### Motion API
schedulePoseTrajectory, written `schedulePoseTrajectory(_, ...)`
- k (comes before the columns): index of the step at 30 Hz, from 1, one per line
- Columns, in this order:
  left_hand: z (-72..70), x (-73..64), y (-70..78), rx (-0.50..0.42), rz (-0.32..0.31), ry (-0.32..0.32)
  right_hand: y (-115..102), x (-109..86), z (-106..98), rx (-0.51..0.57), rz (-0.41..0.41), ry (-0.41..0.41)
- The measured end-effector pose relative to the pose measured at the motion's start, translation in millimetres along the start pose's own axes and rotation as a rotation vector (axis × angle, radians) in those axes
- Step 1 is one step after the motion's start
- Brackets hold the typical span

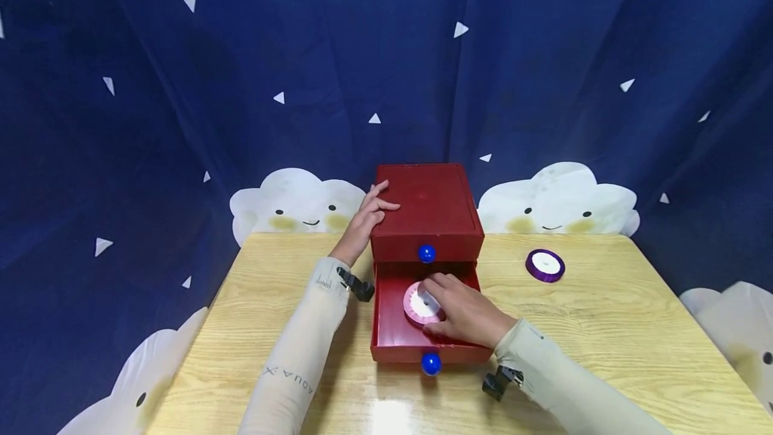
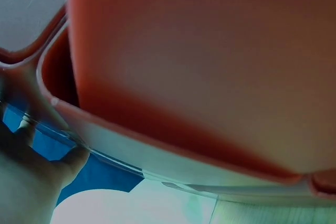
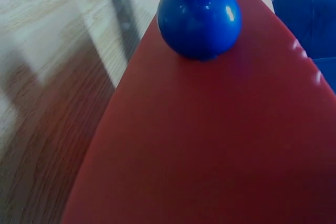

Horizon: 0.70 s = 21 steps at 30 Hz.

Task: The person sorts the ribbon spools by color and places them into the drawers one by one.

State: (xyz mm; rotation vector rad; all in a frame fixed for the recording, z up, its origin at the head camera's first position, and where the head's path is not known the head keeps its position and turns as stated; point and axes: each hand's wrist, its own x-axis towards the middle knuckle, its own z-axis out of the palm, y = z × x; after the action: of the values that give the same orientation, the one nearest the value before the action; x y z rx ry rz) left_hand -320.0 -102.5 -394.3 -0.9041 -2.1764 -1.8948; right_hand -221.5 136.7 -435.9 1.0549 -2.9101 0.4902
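Note:
A red two-drawer box [image 1: 427,203] stands on the table, its lower drawer [image 1: 389,334] pulled out. In that drawer lies a pink ribbon spool [image 1: 415,305] with a white face. My right hand [image 1: 465,311] reaches in from the right and grips the spool, its fingers across the far side and the thumb at the near side. My left hand [image 1: 364,223] rests against the box's left top edge with fingers spread. Only the drawer's red front and its blue knob [image 3: 199,19] show in the right wrist view. The left wrist view shows part of the left hand [image 2: 31,171] beside the red box.
A purple ribbon spool [image 1: 545,265] lies on the table to the right of the box. The upper drawer is closed and has a blue knob [image 1: 426,254]. Behind the wooden table [image 1: 604,327] hangs a dark blue curtain [image 1: 374,52] with white clouds.

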Motion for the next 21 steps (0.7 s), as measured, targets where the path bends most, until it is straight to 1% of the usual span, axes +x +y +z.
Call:
schedulePoseTrajectory(8,0.5,-1.1,-0.7,-0.002,0.017,0.000,-0.3,-1.9,0.6,0.003,0.006,-0.025)
schedulePoseTrajectory(15,0.3,-1.7,-0.7,-0.001,0.014,0.002,-0.3,-1.8,1.5,0.005,-0.003,-0.015)
schedulePoseTrajectory(19,0.2,-1.2,0.7,0.000,0.013,-0.001,0.2,-2.0,-0.7,0.004,-0.025,0.001)
schedulePoseTrajectory(21,0.0,-1.1,1.3,0.003,0.010,-0.004,0.6,-2.7,-2.0,0.005,-0.053,0.019)
